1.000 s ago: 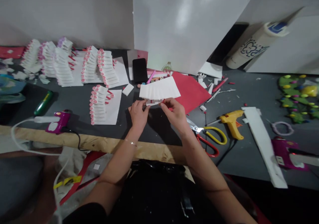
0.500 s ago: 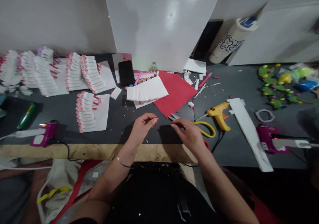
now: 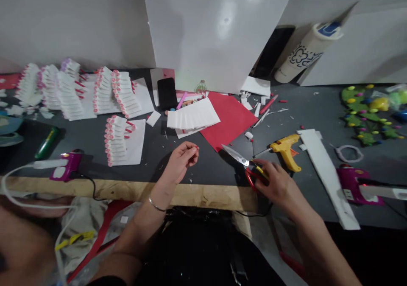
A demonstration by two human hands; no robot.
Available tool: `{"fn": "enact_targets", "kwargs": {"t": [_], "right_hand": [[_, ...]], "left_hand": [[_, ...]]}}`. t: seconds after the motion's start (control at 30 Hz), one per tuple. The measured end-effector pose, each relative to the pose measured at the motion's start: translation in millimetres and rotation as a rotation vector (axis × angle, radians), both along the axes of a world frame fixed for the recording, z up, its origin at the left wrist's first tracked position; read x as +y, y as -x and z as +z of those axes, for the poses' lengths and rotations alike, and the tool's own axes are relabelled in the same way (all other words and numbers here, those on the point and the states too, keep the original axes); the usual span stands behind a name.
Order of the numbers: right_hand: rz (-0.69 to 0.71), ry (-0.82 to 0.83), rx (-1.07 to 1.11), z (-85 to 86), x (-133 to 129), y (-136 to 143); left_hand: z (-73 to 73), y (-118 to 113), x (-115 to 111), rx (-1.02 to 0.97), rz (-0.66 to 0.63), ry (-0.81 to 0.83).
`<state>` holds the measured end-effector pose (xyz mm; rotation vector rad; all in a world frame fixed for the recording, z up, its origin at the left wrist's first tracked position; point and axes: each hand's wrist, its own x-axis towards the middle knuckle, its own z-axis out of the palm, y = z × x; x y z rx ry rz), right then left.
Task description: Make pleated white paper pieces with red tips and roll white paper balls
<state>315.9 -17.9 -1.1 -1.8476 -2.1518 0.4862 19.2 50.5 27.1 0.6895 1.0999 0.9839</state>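
Observation:
My left hand [image 3: 182,161] is pinched over the front of the dark table, with a speck of red showing at the fingertips; the piece is too small to name. Scissors [image 3: 235,155] with a red and a yellow handle loop are in my right hand [image 3: 275,182], its fingers around the handles. Their blades point up and left, toward a red sheet [image 3: 233,118]. Pleated white paper [image 3: 193,115] lies partly over that sheet. A yellow glue gun [image 3: 288,148] rests just beyond my right hand.
Folded white pieces with pink tips [image 3: 116,141] lie in rows at left. A white foam strip [image 3: 329,175] and purple power socket [image 3: 356,184] are at right. A tumbler [image 3: 300,57] leans behind. Black phone-like item [image 3: 167,93], green tube [image 3: 47,143] and paper scraps also lie around.
My right hand has moved right and closed on the scissors' handles, and the blades have turned and lifted slightly. My left hand stays pinched in nearly the same spot. The view has shifted a little.

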Motion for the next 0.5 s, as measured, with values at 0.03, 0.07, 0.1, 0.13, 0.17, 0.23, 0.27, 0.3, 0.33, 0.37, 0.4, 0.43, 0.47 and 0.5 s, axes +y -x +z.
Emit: {"fn": "enact_targets", "kwargs": {"t": [0.03,0.07,0.1,0.13,0.17,0.23,0.27,0.3,0.33,0.37,0.4,0.43,0.47,0.5], "right_hand": [[-0.001,0.024,0.07,3.8,0,0],[0.003,0.045,0.142,8.1,0,1],[0.012,0.063,0.209,12.8,0,5],[0.026,0.077,0.271,17.8,-1,10],[0.043,0.087,0.326,22.7,-1,17],[0.098,0.093,0.403,32.0,-1,36],[0.129,0.086,0.419,35.9,-1,45],[0.154,0.073,0.422,39.1,1,54],[0.166,0.057,0.414,41.7,2,62],[0.164,0.04,0.397,43.5,3,69],[0.15,0.02,0.374,44.7,4,74],[0.13,-0.001,0.349,45.4,5,78],[0.113,-0.022,0.324,45.6,6,80],[0.1,-0.044,0.299,45.7,6,82]], "left_hand": [[1.3,0,0,0.001,0.0,-0.008],[2.9,-1,-1,0.005,0.0,-0.014],[4.7,-2,-1,0.01,-0.001,-0.021],[6.8,-3,-2,0.015,-0.006,-0.026],[9.2,-3,-3,0.018,-0.012,-0.032],[14.5,-5,-5,0.02,-0.033,-0.047],[17.2,-5,-6,0.02,-0.044,-0.056],[19.8,-5,-8,0.021,-0.055,-0.066],[22.1,-5,-9,0.024,-0.064,-0.077],[23.8,-5,-10,0.029,-0.069,-0.088],[25.0,-4,-11,0.037,-0.071,-0.1],[25.4,-2,-12,0.047,-0.067,-0.113],[25.3,-1,-13,0.057,-0.062,-0.128],[24.5,1,-14,0.067,-0.059,-0.145]]}}
